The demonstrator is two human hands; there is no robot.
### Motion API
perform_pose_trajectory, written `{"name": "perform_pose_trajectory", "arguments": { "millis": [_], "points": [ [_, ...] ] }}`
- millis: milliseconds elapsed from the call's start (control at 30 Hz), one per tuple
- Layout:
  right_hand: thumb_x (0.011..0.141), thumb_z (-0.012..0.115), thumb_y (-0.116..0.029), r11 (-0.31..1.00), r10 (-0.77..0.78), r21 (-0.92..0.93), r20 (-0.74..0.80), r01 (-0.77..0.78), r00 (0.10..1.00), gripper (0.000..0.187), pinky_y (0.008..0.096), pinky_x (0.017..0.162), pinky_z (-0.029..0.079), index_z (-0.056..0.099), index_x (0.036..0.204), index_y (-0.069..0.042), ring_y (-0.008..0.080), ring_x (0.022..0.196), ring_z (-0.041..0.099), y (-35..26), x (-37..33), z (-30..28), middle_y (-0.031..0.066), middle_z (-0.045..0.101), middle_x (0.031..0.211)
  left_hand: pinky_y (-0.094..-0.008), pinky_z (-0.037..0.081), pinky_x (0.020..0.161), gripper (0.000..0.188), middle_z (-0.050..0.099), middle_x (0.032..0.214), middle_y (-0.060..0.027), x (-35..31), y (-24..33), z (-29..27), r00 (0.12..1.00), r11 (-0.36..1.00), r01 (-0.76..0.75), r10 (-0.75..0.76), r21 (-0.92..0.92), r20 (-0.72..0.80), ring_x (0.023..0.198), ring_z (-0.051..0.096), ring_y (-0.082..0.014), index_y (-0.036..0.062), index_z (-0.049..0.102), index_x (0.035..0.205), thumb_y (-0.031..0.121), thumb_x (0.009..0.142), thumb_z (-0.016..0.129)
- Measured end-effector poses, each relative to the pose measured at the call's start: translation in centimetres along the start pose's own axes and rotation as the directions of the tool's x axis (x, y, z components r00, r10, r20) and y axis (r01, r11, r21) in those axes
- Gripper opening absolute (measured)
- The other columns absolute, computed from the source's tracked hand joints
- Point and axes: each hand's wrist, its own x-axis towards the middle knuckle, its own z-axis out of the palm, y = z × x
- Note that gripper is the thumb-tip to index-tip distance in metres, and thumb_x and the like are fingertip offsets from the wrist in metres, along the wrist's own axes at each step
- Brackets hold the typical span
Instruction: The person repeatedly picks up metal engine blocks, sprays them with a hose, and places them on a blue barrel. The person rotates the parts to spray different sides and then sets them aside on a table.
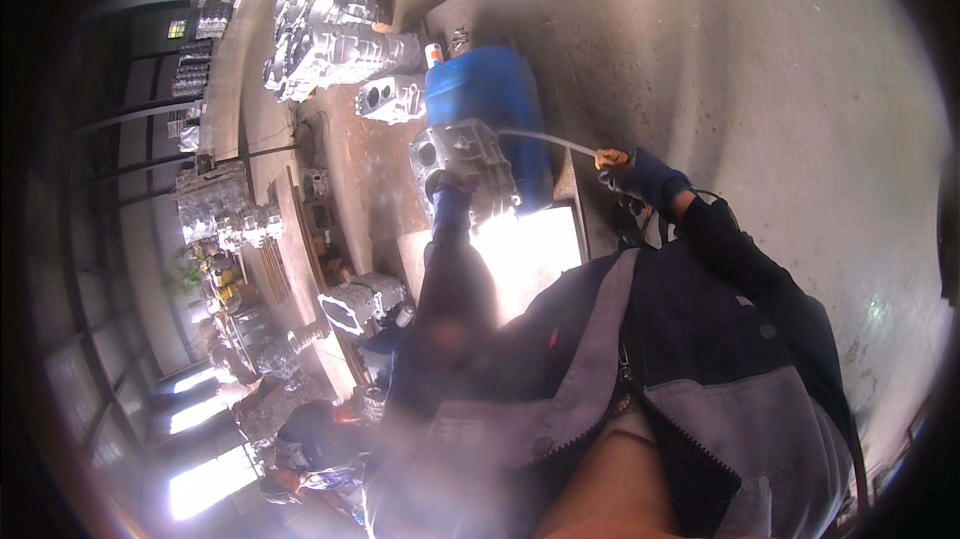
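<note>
A grey metal housing casting [465, 159] with round openings is beside the blue plastic drum [480, 74]. My left hand [452, 207], in a blue glove, grips the casting's near side; its fingers are partly hidden. In my gloved right hand [650, 181] is an orange air blow gun [609, 159], with the fingers closed round it. From the gun a long, thin, slightly bent tube [552, 140] runs left, and its tip is at the casting's upper right edge. A dark hose trails from the gun near my right wrist.
A bright white surface [535, 249] lies between my arms. Beyond the casting, a smaller housing [392, 99] and stacked castings [335, 49] stand at the upper left. Another housing [362, 304] is left of my left arm. A bent-over person [315, 439] is at the lower left.
</note>
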Motion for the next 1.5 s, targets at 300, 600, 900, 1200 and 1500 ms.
{"name": "perform_pose_trajectory", "arguments": {
  "millis": [300,600,900,1200,1500],
  "points": [
    [0.091,0.061,-0.034,0.992,0.127,-0.012,0.015,-0.127,0.992,0.035,0.0332,0.075,0.052,0.067,0.110,-0.006,0.0244,0.084,0.069,0.9,0.0,-0.3,0.0122,0.071,0.093,-0.0407,0.048,0.065,0.058,0.064,0.089,-0.0156,0.7,0.3,-0.9,0.946,0.935,0.183,-0.251,0.304,0.204,0.075,0.058,-0.0286,-0.0033,0.055,0.113,0.033,0.076,0.081],
    [0.092,0.056,-0.040,0.953,-0.030,-0.300,0.056,0.046,0.998,0.042,0.0353,0.079,0.053,0.062,0.121,-0.010,0.0271,0.087,0.069,1.4,1.9,0.5,0.0122,0.070,0.107,-0.0389,0.048,0.090,0.077,0.061,0.119,-0.0272,1.1,-6.7,-1.0,0.990,0.931,-0.118,0.084,0.346,0.113,0.111,0.060,-0.0368,-0.0118,0.047,0.130,0.036,0.078,0.079],
    [0.092,0.060,-0.037,0.986,-0.076,-0.156,-0.102,0.060,0.992,0.037,0.0370,0.068,0.056,0.068,0.098,-0.002,0.0245,0.068,0.070,-0.2,2.1,0.2,0.0133,0.070,0.074,-0.0380,0.047,0.090,0.072,0.062,0.121,-0.0256,0.6,-4.6,-0.7,0.978,0.955,0.105,-0.150,0.279,0.147,0.113,0.060,-0.0346,-0.0111,0.050,0.128,0.036,0.080,0.077],
    [0.093,0.062,-0.032,0.952,0.297,0.058,0.049,-0.300,0.954,0.030,0.0325,0.038,0.045,0.063,0.101,-0.003,0.0171,0.043,0.057,-3.7,2.7,-0.2,0.0080,0.063,0.063,-0.0390,0.045,0.095,0.074,0.060,0.123,-0.0267,0.6,-4.0,-0.2,0.987,0.964,0.021,-0.063,0.264,0.149,0.115,0.057,-0.0369,-0.0095,0.048,0.130,0.037,0.080,0.075],
    [0.093,0.062,-0.036,0.980,0.197,0.012,-0.030,-0.197,0.980,0.033,0.0339,0.053,0.051,0.067,0.101,-0.005,0.0184,0.053,0.064,-3.2,3.0,-0.2,0.0086,0.066,0.065,-0.0402,0.045,0.095,0.073,0.059,0.121,-0.0290,-1.1,0.6,-0.8,0.984,0.957,0.020,-0.070,0.288,0.167,0.115,0.056,-0.0414,-0.0092,0.048,0.129,0.038,0.080,0.074]
  ]
}}
